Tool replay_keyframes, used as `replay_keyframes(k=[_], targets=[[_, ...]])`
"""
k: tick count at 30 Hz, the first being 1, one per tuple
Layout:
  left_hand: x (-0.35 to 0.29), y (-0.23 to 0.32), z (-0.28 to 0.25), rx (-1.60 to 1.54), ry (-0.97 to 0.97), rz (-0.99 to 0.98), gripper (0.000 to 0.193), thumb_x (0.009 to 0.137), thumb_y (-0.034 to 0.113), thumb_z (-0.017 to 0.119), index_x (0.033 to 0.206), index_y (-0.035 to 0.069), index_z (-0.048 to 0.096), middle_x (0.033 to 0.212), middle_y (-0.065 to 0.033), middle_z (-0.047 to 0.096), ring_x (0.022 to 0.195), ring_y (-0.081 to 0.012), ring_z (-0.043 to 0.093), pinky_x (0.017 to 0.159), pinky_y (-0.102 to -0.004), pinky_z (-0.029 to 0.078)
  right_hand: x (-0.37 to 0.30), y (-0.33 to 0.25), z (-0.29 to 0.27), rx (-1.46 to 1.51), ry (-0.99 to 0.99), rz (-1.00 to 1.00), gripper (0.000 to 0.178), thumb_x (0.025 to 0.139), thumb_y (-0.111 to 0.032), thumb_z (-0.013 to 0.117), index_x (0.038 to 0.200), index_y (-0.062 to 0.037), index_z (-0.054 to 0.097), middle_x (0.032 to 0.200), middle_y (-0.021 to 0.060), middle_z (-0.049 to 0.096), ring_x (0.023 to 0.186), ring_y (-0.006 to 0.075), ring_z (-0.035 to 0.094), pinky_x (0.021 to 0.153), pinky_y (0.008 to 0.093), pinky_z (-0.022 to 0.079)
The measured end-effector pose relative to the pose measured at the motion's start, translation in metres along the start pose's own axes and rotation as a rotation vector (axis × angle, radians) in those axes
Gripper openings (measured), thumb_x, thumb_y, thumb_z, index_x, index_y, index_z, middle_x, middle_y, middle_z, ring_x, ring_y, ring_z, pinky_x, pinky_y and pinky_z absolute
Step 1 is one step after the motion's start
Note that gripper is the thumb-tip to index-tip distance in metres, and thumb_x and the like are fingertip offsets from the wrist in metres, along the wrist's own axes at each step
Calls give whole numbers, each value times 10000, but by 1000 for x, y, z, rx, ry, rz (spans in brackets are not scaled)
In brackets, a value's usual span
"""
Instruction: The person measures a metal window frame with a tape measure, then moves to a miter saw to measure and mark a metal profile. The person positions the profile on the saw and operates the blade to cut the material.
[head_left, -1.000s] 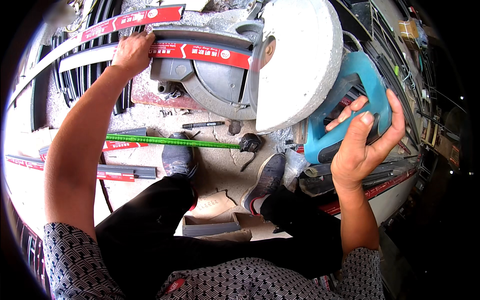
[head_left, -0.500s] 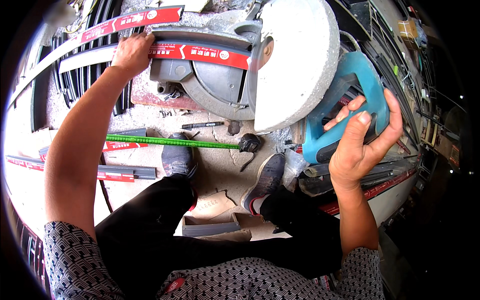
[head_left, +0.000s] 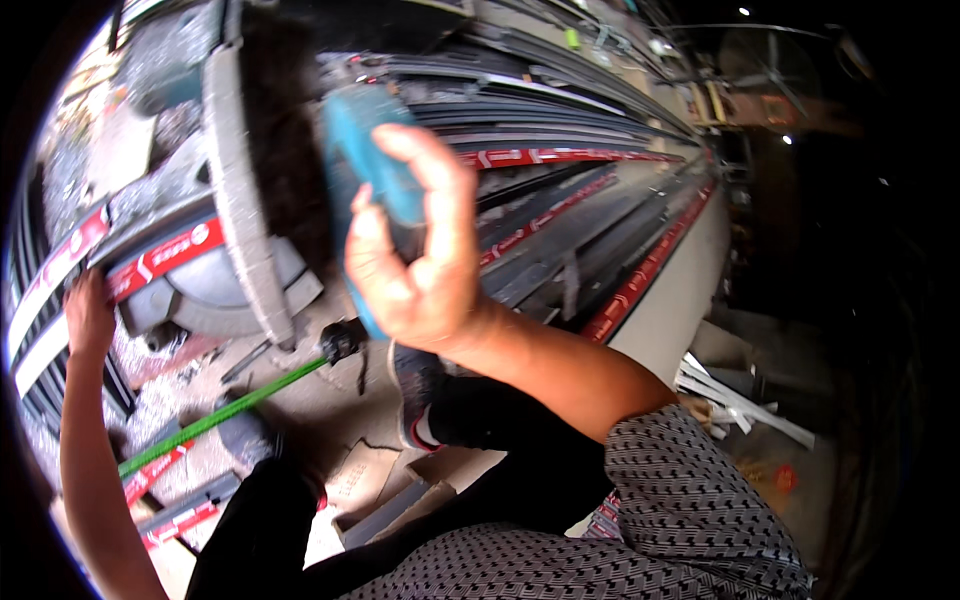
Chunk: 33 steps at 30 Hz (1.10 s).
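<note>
My right hand [head_left: 425,265] is curled round the teal handle [head_left: 365,110] of a miter saw, somewhat smeared by motion. The saw's pale round guard [head_left: 240,190] appears nearly edge-on, left of that hand. Across the grey saw base [head_left: 235,285] lies a long profile strip [head_left: 165,262] with a red printed film. At the far left, my left hand [head_left: 90,315] is closed on this strip against the saw; its fingertips are partly hidden. Just beyond it rises another strip [head_left: 60,255] with white and red film.
A black tape measure [head_left: 342,340] with its green blade [head_left: 235,408] pulled out lies on the floor near my shoes, by a dark pen [head_left: 246,362]. Long dark profiles [head_left: 560,115] are stacked right of the saw. Cardboard [head_left: 365,475] and pale offcuts [head_left: 745,405] lie nearer.
The view has swung right, so the saw and both hands sit farther left. The guard now appears edge-on instead of broad. Both hands keep their holds.
</note>
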<state>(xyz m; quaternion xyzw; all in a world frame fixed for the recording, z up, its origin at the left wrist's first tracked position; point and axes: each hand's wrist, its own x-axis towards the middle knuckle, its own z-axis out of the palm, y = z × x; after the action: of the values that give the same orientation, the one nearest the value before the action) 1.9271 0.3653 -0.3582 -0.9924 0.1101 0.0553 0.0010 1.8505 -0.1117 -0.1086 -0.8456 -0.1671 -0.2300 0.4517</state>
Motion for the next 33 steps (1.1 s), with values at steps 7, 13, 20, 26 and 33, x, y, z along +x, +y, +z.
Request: replay_keyframes(k=[7, 13, 20, 26, 33], targets=[[1, -38, 74, 57, 221, 93, 361, 914, 32, 571, 1274, 22, 543, 1256, -207, 619, 1169, -410, 589, 979, -553, 441, -2, -5, -10, -40, 17, -34, 553, 891, -21, 649, 1405, 38, 450, 1225, 264, 603, 1065, 438, 642, 931, 458, 524], [-1, -44, 71, 102, 236, 110, 382, 899, -1, 556, 1281, -8, 551, 1266, -201, 619, 1178, -400, 584, 1009, -536, 435, -3, -7, -6, -35, 17, -37, 572, 887, -25, 651, 1412, 24, 430, 1182, 270, 597, 1012, 445, 640, 885, 471, 535], [4, -39, 62, 67, 195, 108, 375, 883, -1, 573, 1257, -6, 560, 1237, -180, 631, 1146, -381, 596, 968, -514, 460, -9, -5, -8, -34, -19, -29, 595, 874, 26, 650, 1420, 50, 414, 1261, 264, 585, 1100, 411, 642, 958, 438, 515], [3, -36, 57, 78, 210, 124, 391, 874, 3, 589, 1263, -4, 555, 1232, -179, 633, 1139, -381, 600, 961, -509, 462, -19, 0, -4, -23, -17, -56, 601, 877, 20, 649, 1424, 52, 403, 1239, 263, 583, 1091, 404, 638, 944, 438, 517], [3, -39, 59, 82, 259, 155, 411, 862, -4, 603, 1270, -3, 551, 1231, -179, 634, 1129, -383, 604, 959, -511, 465, -28, 3, -2, -30, -19, -50, 606, 884, 7, 651, 1434, 35, 398, 1198, 248, 590, 1020, 390, 646, 889, 444, 527]])
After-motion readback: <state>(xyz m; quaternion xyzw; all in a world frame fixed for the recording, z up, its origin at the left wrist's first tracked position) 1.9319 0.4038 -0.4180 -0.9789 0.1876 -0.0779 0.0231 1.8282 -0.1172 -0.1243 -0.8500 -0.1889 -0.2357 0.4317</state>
